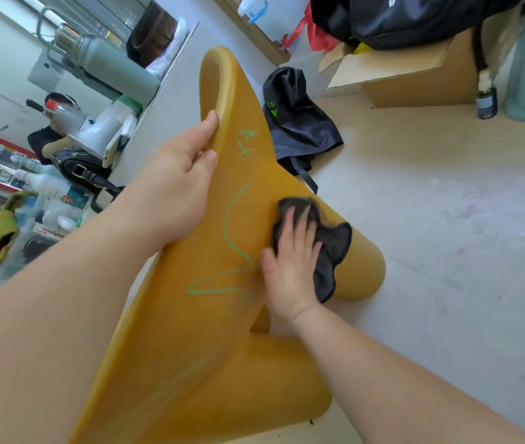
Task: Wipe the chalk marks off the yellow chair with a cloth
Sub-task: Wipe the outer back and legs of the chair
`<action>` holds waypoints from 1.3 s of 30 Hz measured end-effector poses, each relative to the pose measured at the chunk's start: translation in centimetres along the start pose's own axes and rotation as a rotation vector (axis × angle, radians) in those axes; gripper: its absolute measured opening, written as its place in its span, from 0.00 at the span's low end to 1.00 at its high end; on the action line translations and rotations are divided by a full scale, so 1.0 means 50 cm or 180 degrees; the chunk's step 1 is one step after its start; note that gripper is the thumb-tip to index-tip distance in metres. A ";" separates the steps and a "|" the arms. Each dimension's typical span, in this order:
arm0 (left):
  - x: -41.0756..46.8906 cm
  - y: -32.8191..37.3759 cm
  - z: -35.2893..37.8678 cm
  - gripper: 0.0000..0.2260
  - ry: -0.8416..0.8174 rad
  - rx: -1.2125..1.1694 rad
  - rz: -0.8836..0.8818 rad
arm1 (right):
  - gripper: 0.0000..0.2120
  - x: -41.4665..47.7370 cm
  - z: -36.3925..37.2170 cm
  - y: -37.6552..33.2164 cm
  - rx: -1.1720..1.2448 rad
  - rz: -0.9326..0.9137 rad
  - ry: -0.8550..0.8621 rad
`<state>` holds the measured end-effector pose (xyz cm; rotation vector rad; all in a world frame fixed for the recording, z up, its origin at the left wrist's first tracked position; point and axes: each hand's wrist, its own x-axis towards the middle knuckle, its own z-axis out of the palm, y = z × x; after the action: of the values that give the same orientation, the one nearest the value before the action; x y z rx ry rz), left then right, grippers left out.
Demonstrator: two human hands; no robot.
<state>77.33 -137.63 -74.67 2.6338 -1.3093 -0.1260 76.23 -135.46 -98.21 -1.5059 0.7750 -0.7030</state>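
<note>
At the far left stands a cluttered surface with a white megaphone [101, 129] and a pale green flask [117, 68]. The left hand [177, 187] grips the upper rim of the yellow chair [190, 331], fingers curled over its edge. The chair lies tilted across the middle of the view, its legs resting on the pale floor [446, 219]. Green chalk marks [235, 232] run down its surface (a long looping line, plus small scribbles higher up). Just right of the loop, the right hand [290, 264] presses a dark cloth [331, 248] flat against the chair, fingers straight and spread. Further right, a black bag [299, 123] lies on the floor near a cardboard box [414, 78].
</note>
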 end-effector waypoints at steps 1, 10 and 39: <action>-0.006 -0.007 -0.001 0.21 0.0055 0.0069 0.0077 | 0.38 0.043 -0.019 0.005 -0.0048 0.0189 0.0112; -0.008 -0.024 0.008 0.20 0.0366 -0.0084 0.0172 | 0.33 0.067 -0.060 -0.056 0.0012 0.0199 -0.0253; -0.007 -0.053 0.005 0.29 -0.0111 -0.1662 0.0136 | 0.44 0.109 -0.110 -0.232 0.0761 -0.0464 -0.0296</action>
<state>79.15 -135.80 -75.48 2.1680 -1.1494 -0.4435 75.78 -142.68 -86.26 -1.3748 0.4953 -0.7990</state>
